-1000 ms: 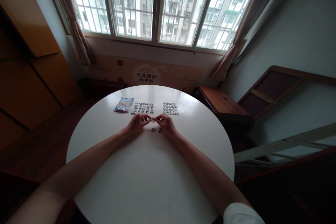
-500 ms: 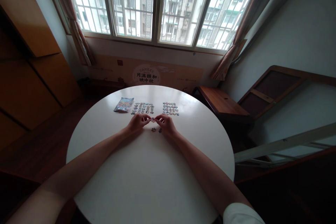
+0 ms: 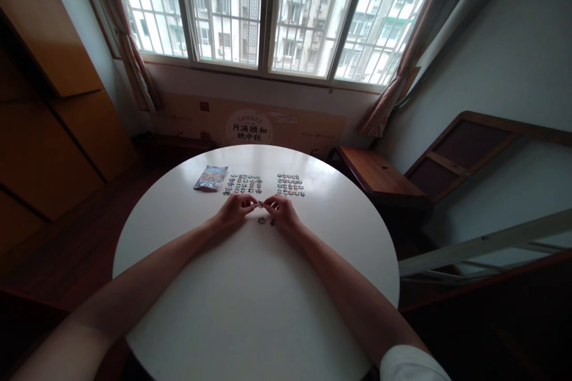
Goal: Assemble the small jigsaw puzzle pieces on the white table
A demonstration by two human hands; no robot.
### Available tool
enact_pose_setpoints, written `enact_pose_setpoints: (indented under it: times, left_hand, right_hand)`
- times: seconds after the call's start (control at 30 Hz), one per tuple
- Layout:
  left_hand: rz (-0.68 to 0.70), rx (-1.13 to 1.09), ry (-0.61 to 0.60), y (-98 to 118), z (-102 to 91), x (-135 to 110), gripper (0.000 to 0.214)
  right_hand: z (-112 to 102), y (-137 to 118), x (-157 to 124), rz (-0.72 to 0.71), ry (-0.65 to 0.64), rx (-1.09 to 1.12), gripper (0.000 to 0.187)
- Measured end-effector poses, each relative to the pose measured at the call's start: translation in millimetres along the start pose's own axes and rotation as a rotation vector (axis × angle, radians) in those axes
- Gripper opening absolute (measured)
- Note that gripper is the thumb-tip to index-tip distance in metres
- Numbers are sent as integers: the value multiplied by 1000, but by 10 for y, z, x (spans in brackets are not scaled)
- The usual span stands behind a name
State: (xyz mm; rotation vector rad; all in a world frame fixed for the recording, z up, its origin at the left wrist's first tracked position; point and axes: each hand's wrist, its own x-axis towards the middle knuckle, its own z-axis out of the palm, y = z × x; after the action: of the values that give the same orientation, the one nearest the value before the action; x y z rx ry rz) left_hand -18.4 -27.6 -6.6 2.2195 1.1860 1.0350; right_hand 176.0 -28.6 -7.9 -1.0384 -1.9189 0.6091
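My left hand (image 3: 236, 207) and my right hand (image 3: 281, 209) meet over the middle of the white round table, fingertips pinched on small jigsaw puzzle pieces (image 3: 260, 204) between them. Whether these pieces are joined is too small to tell. Just nearer to me lie a small puzzle cluster (image 3: 261, 221) and a single dark piece (image 3: 272, 222) by my right wrist. Beyond my hands, puzzle pieces are laid out in rows, one group on the left (image 3: 245, 183) and another on the right (image 3: 290, 185).
A colourful puzzle packet (image 3: 211, 178) lies left of the rows. The white table (image 3: 250, 309) has a curved edge all round. A wooden bench (image 3: 379, 172) stands beyond its right side, and a barred window (image 3: 268, 12) is behind.
The pieces between my fingertips look slightly shifted or turned. My hands and arms stay in almost the same place.
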Motion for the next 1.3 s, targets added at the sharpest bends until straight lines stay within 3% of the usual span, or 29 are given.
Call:
enact_pose_setpoints:
  times: [1.3]
  left_hand:
    - [3,-12,13,12,6,0,22]
  right_hand:
    - [-4,-58,-6,19,2,18,5]
